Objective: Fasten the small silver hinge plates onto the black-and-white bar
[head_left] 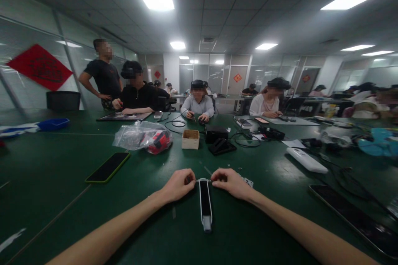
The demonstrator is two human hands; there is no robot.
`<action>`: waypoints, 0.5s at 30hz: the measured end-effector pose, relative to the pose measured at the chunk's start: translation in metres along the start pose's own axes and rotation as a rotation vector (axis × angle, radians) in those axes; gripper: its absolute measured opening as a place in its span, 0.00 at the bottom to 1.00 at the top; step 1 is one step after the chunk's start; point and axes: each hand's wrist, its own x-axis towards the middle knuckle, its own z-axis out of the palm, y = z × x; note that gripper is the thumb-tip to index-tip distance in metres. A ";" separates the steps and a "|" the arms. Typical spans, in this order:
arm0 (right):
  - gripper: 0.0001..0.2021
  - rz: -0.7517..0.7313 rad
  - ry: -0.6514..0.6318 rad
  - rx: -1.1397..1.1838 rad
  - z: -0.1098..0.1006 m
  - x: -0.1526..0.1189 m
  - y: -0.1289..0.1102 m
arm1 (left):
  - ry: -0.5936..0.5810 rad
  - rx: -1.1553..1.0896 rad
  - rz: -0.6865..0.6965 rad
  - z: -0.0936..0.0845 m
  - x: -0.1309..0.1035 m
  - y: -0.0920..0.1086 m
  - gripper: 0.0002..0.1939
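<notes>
A narrow black device with a white frame (pixel 205 201) lies lengthwise on the green table in front of me. My left hand (pixel 180 183) is at its far left corner, thumb and fingers pinched on something small that I cannot make out. At the far right corner my right hand (pixel 228 182) is closed in a similar pinch, and what it holds is too small to name. A small pale metal piece (pixel 248 182) lies partly hidden behind my right wrist. Tiny parts (pixel 240 168) are scattered just beyond my hands.
A green-edged phone (pixel 108 168) lies left; a white case (pixel 306 160) and a large dark phone (pixel 354 217) lie right. Beyond are a plastic bag (pixel 132 136), a small box (pixel 190 139), a black stand (pixel 222 146) and cables. People sit across the table (pixel 62 149).
</notes>
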 end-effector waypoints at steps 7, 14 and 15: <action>0.10 -0.027 0.042 -0.076 0.004 0.000 0.001 | -0.002 -0.012 -0.004 -0.003 -0.001 0.004 0.06; 0.09 -0.067 0.084 -0.094 0.011 0.000 0.002 | 0.000 -0.015 -0.009 -0.003 -0.001 0.005 0.05; 0.09 -0.063 0.084 -0.093 0.012 0.000 0.002 | 0.000 -0.013 -0.012 -0.002 -0.001 0.005 0.05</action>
